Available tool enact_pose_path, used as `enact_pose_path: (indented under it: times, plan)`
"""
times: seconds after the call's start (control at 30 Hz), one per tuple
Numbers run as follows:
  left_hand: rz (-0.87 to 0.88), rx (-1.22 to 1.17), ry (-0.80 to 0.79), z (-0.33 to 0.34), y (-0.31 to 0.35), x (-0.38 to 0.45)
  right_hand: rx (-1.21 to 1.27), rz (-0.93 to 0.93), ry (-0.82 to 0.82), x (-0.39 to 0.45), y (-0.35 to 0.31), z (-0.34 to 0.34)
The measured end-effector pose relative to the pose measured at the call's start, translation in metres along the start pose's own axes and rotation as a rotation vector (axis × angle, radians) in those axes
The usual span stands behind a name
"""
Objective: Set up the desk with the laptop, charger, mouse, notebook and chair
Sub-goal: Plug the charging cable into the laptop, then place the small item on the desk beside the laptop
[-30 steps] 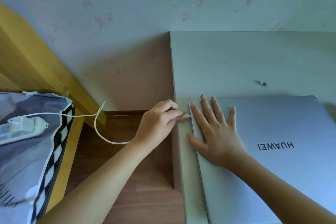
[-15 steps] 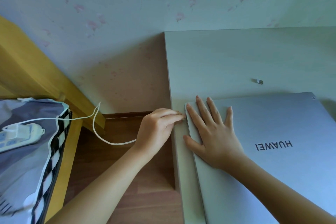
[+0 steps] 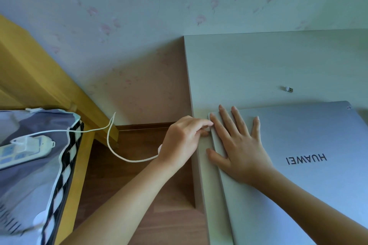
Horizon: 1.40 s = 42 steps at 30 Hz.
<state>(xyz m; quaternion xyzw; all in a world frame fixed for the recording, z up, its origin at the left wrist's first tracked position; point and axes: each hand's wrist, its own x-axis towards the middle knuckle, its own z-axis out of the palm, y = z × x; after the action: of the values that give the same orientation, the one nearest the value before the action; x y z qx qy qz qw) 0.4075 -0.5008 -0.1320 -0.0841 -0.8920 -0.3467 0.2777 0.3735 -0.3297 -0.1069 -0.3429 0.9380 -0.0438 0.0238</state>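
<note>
A closed silver laptop (image 3: 302,175) lies on the pale desk (image 3: 249,65), its logo upside down to me. My right hand (image 3: 239,145) rests flat on the lid's left part, fingers spread. My left hand (image 3: 185,139) pinches the white charger plug against the laptop's left edge near its far corner. The white charger cable (image 3: 119,155) loops from that hand back over the floor to a white charger brick (image 3: 25,142) plugged into a power strip (image 3: 18,151) on the bed at left. The plug's tip is hidden between my fingers and the laptop.
A small USB dongle (image 3: 288,89) lies on the desk beyond the laptop. A wooden bed frame (image 3: 39,77) with patterned bedding (image 3: 29,185) stands at left. Brown floor (image 3: 129,185) fills the gap between bed and desk. A flowered wall stands behind.
My left hand has pushed the plug rightward until it meets the laptop's left edge. The right hand stays flat on the lid. The view has shifted slightly.
</note>
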Motion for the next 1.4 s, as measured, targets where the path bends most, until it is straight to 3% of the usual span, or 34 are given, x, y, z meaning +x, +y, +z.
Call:
enact_pose_path:
  times: [0.2, 0.37, 0.57, 0.73, 0.93, 1.17, 1.27, 1.4]
  plan:
    - [0.198, 0.345, -0.088, -0.004, 0.000, 0.000, 0.087, 0.041, 0.089, -0.003, -0.001, -0.003]
    - [0.119, 0.556, -0.191, 0.001, 0.017, 0.002, 0.057, 0.096, 0.183, -0.017, 0.009, -0.009]
    - [0.199, 0.486, -0.311, 0.048, 0.055, 0.031, -0.004, 0.212, 0.188, -0.059, 0.071, -0.018]
    - [0.165, 0.492, -0.280, 0.114, 0.073, 0.087, -0.005, 0.332, 0.143, -0.096, 0.143, -0.023]
    - [0.071, 0.532, -0.396, 0.174, 0.075, 0.167, 0.052, 0.270, 0.203, -0.090, 0.200, -0.027]
    - [0.111, 0.488, -0.349, 0.201, 0.076, 0.179, 0.130, 0.133, 0.237, -0.074, 0.225, -0.018]
    - [0.018, 0.424, -0.327, 0.201, 0.080, 0.181, 0.195, 0.142, 0.273, -0.068, 0.232, -0.017]
    - [-0.201, 0.159, -0.355, 0.199, 0.096, 0.189, 0.404, 0.209, 0.329, -0.057, 0.244, -0.021]
